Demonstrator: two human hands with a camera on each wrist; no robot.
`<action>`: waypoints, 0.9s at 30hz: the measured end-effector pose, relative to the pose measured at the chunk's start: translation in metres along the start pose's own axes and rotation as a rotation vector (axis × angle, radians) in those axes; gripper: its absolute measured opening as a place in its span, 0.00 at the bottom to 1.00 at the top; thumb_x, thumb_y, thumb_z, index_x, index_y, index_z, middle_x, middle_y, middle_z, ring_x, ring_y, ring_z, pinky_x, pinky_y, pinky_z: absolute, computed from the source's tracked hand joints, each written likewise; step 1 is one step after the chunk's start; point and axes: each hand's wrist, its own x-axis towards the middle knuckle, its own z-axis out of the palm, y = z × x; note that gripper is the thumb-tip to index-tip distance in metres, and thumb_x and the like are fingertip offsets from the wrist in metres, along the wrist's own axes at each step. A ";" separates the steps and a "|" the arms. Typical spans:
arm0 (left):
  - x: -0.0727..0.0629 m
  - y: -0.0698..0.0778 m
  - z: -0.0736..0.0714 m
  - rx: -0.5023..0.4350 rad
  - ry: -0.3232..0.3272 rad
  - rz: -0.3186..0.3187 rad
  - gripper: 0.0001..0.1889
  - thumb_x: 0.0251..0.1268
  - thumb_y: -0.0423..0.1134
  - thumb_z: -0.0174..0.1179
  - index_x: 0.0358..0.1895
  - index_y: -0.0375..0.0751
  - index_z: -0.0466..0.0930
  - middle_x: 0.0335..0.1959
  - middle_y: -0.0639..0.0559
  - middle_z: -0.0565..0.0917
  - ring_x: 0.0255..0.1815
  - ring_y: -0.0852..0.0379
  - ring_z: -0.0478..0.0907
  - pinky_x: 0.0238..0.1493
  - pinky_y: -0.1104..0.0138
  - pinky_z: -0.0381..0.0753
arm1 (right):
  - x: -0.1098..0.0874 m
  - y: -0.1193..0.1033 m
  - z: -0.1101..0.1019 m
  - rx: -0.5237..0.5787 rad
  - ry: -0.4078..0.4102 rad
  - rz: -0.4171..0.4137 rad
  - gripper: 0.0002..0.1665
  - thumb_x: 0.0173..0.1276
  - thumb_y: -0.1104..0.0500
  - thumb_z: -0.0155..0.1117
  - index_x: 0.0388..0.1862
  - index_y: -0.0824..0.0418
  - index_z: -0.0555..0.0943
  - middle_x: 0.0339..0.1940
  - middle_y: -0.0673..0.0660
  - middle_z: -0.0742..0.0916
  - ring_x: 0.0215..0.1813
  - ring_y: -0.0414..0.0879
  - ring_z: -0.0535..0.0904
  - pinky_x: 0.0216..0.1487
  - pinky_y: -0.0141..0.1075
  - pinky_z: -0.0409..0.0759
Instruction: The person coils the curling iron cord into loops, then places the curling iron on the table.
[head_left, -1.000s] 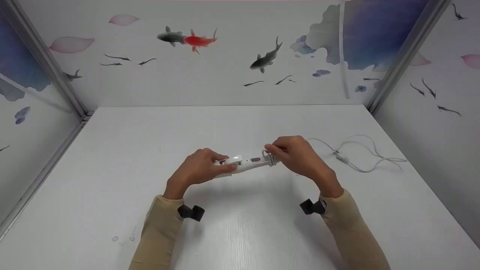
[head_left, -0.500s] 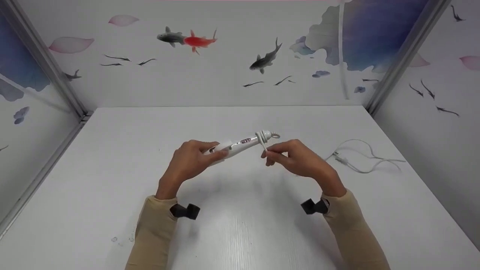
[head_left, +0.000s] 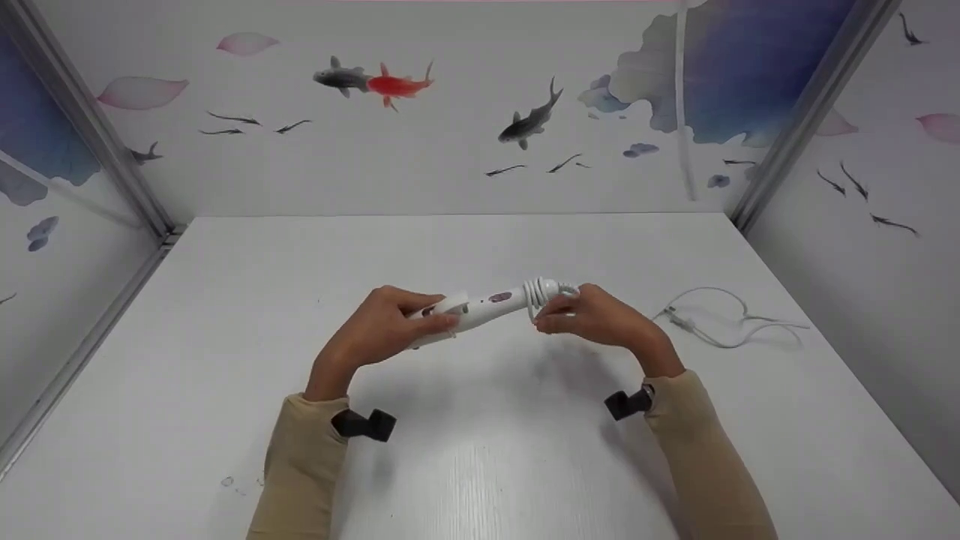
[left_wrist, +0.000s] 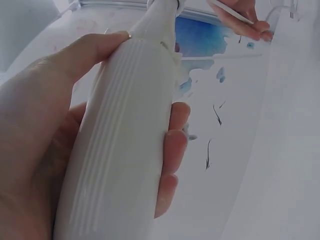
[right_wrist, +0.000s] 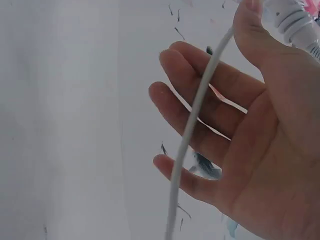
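A white hair iron point(head_left: 480, 311), with an oval button panel on its handle, is held above the table by my left hand point(head_left: 394, 322). In the left wrist view, my left thumb and fingers wrap its wide ridged body point(left_wrist: 117, 135). Several coils of white cord point(head_left: 535, 291) circle the handle end. My right hand point(head_left: 592, 319) is at that end, just below the coils. In the right wrist view its fingers point(right_wrist: 192, 95) reach out, spread and slightly bent. The cord point(right_wrist: 192, 115) runs across them and disappears behind the thumb.
The rest of the cord point(head_left: 709, 343), with its plug point(head_left: 681, 321), lies looped on the white table point(head_left: 465, 480) at the right. Fish-patterned panels point(head_left: 420, 180) enclose the table at the back and sides.
The hair iron's handle end swings up, then lowers slightly. My right hand passes the cord round the handle, from above it to below, and its earlier pinch has loosened. The loose cord loop shrinks.
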 end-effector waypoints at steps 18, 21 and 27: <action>0.005 0.001 0.021 0.074 -0.120 -0.019 0.28 0.65 0.58 0.65 0.62 0.46 0.82 0.49 0.47 0.87 0.33 0.57 0.80 0.33 0.66 0.80 | -0.003 0.004 -0.005 -0.087 0.305 0.001 0.09 0.64 0.54 0.74 0.37 0.59 0.87 0.36 0.55 0.89 0.37 0.44 0.81 0.39 0.35 0.79; 0.006 0.003 0.024 0.121 -0.119 -0.048 0.27 0.63 0.58 0.66 0.61 0.47 0.83 0.47 0.50 0.88 0.33 0.58 0.79 0.34 0.66 0.78 | -0.004 0.001 -0.004 -0.077 0.346 -0.011 0.11 0.61 0.51 0.76 0.34 0.57 0.88 0.33 0.54 0.90 0.36 0.46 0.82 0.40 0.37 0.79; 0.008 0.005 0.028 0.165 -0.098 -0.067 0.26 0.64 0.59 0.65 0.60 0.50 0.84 0.48 0.51 0.88 0.34 0.58 0.78 0.35 0.66 0.77 | -0.008 -0.016 -0.002 -0.079 0.417 -0.128 0.11 0.66 0.50 0.71 0.38 0.57 0.90 0.35 0.54 0.90 0.39 0.51 0.86 0.43 0.39 0.81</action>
